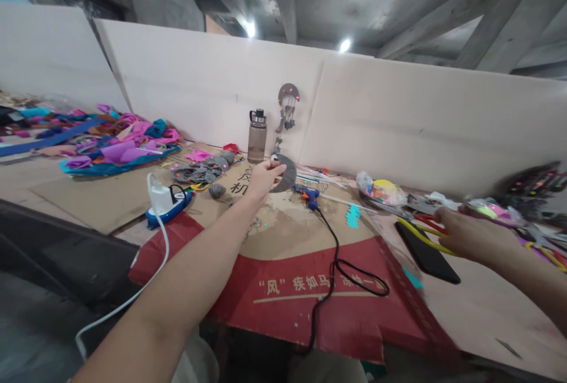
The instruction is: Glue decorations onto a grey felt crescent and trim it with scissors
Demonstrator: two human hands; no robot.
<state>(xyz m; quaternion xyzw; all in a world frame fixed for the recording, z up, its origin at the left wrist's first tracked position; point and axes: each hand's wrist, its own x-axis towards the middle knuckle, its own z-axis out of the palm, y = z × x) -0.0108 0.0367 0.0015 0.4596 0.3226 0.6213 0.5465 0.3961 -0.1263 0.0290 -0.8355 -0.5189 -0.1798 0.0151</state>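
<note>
My left hand [264, 177] pinches a grey crescent-shaped piece [287, 174], which looks like felt, above the cardboard sheet. Just right of it lies a blue glue gun [308, 195] with orange parts, its black cord trailing toward the front. Out to the right, my right hand [472, 231] is closed on scissors [419, 235] with yellow and red handles; their blades cannot be made out. Beneath the scissors a black phone [427, 253] lies flat. A cut turquoise piece [353, 216] rests on the cardboard between the hands.
A red-and-tan cardboard sheet [305, 306] overhangs the table's front edge. A bottle [257, 137] and a hanging grey crescent ornament [289, 97] are by the white partition. A blue power strip [170, 210] with a white charger, colourful fabric scraps [126, 150] and grey pieces [201, 170] are left.
</note>
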